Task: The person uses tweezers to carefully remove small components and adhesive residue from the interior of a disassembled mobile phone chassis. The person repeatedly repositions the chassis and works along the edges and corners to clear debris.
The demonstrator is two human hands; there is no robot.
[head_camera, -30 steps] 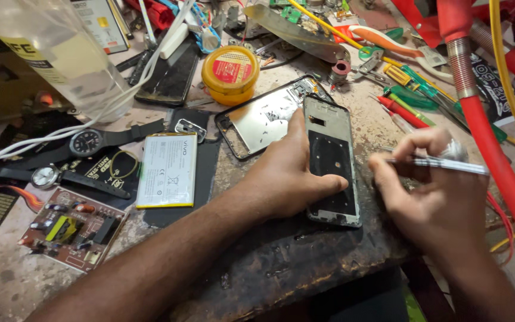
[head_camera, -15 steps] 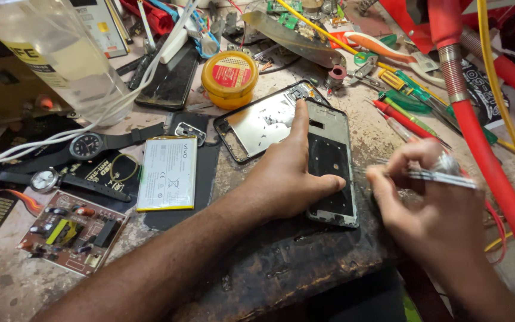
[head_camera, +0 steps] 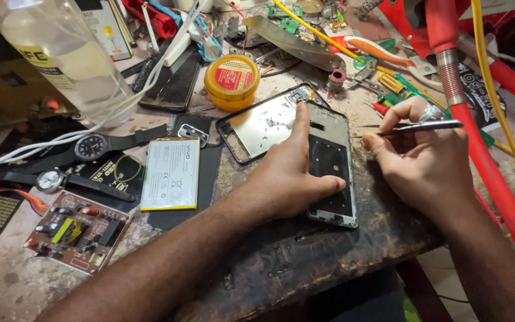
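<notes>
An opened phone frame lies on the dark table, near its front edge. The left hand presses flat on it, forefinger stretched along its left edge, thumb across the lower part. Just right, the right hand pinches a metal tool, tip pointing left. Left lies a white rectangular battery; farther back stands a round yellow tin with a red label.

Warm, fairly bright light falls from above, glaring off the metal phone plate and plastic bottle, while soft shadows gather beneath the sharply focused hands and the frame's edges bend slightly.
</notes>
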